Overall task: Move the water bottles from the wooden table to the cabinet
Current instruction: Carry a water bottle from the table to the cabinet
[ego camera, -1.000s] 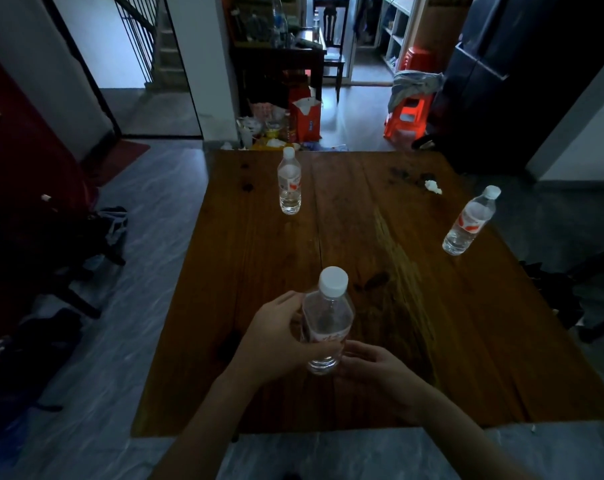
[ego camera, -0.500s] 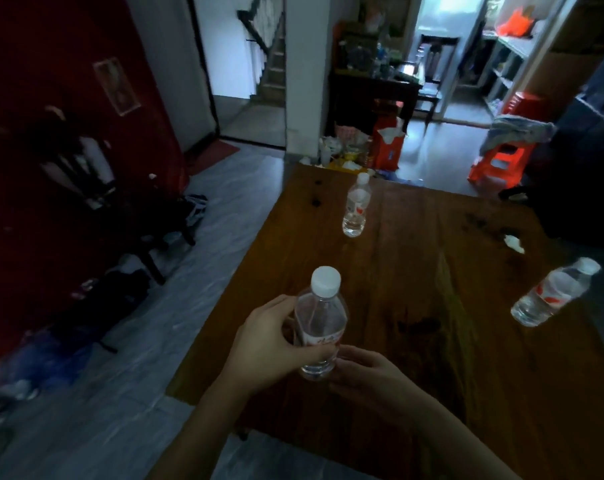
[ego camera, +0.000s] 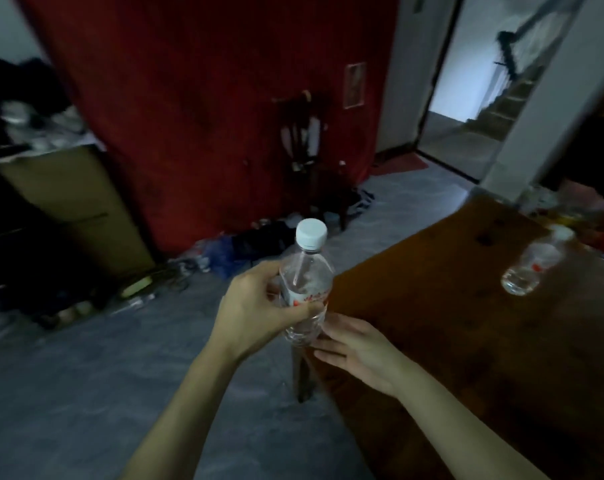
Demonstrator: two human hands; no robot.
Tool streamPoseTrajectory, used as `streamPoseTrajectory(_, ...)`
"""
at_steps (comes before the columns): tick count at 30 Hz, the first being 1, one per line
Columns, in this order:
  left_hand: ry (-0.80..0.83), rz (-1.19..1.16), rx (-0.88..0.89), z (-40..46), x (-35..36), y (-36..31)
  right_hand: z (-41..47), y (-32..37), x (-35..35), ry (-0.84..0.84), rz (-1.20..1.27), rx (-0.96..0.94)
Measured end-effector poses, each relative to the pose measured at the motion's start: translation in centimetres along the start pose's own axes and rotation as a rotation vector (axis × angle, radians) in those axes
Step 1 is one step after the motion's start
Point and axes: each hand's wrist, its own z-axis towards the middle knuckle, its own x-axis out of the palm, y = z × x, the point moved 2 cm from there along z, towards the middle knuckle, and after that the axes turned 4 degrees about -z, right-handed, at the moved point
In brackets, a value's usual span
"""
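My left hand [ego camera: 255, 306] grips a clear water bottle [ego camera: 305, 271] with a white cap and a red-and-white label, held upright in the air beside the near left corner of the wooden table [ego camera: 466, 323]. My right hand [ego camera: 354, 348] lies just below and to the right of the bottle's base, fingers loosely extended toward it. Whether they touch the bottle I cannot tell. A second bottle [ego camera: 532, 265] stands blurred on the table at the right. A brown cabinet [ego camera: 75, 206] stands at the left against the wall.
A red wall [ego camera: 224, 98] fills the middle background, with a dark chair [ego camera: 314, 168] and scattered clothes and bags on the grey floor [ego camera: 103, 375] in front of it. A doorway to stairs [ego camera: 484, 98] opens at the upper right. A table leg [ego camera: 302, 379] shows below the bottle.
The view has swung left, away from the table toward the red wall and cabinet. The held bottle has left the tabletop area and now hangs off its left edge. The third bottle is out of view.
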Motion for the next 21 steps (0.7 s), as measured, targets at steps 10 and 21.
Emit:
streamPoseTrajectory(10,-0.506,0.131,-0.244,-14.6,-16.2,2.5,3.2,-2.1,20.5,0.449,-0.259,0.117)
streamPoseTrajectory(21,-0.926,0.166,-0.454,-37.6,-28.2,1.1,-2.4,-14.2,42.1,0.870,-0.383,0.273)
